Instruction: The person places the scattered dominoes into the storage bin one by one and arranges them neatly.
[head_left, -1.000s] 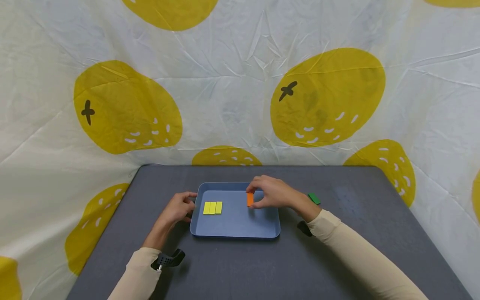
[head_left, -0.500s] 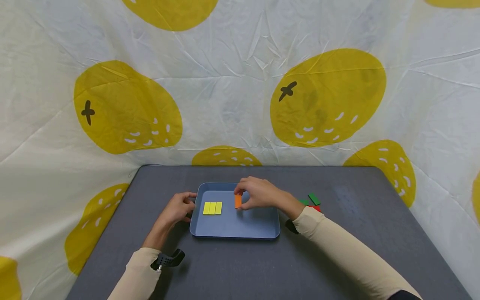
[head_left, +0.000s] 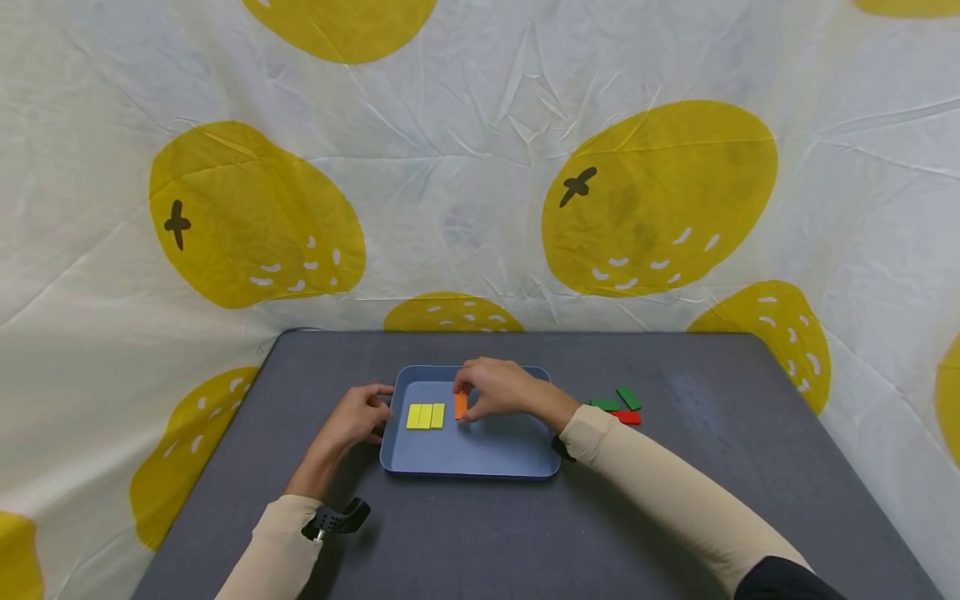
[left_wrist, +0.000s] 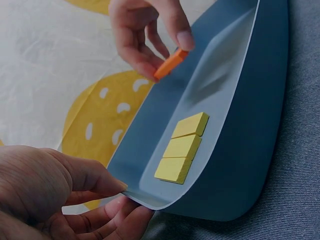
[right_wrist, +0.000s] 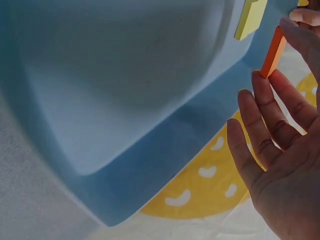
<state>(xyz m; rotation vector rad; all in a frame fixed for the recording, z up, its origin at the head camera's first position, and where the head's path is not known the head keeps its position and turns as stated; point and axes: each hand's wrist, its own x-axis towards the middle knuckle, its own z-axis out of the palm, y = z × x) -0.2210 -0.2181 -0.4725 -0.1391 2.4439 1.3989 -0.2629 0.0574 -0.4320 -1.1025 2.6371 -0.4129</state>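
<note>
My right hand point(head_left: 501, 388) pinches an orange block point(head_left: 461, 407) by its ends between thumb and fingertips, raised above the floor of a blue tray point(head_left: 480, 462). Three yellow blocks point(head_left: 425, 416) lie side by side in the tray's left part, just left of the orange one. At the tray's left end, my left hand point(head_left: 358, 417) holds the rim. The left wrist view shows its thumb on the rim and its fingers on the outside. In the right wrist view the orange block point(right_wrist: 273, 52) is upheld clear of the tray's wall.
Right of the tray, two green blocks point(head_left: 629, 398) and a red block point(head_left: 627, 417) lie on the dark grey table point(head_left: 480, 542), near the right forearm. A white cloth with yellow fruit shapes point(head_left: 656, 196) hangs behind the table.
My right hand has carried the orange block leftward across the tray, close to the yellow blocks. The red and a green block have come out from behind the right arm. My left hand stays put.
</note>
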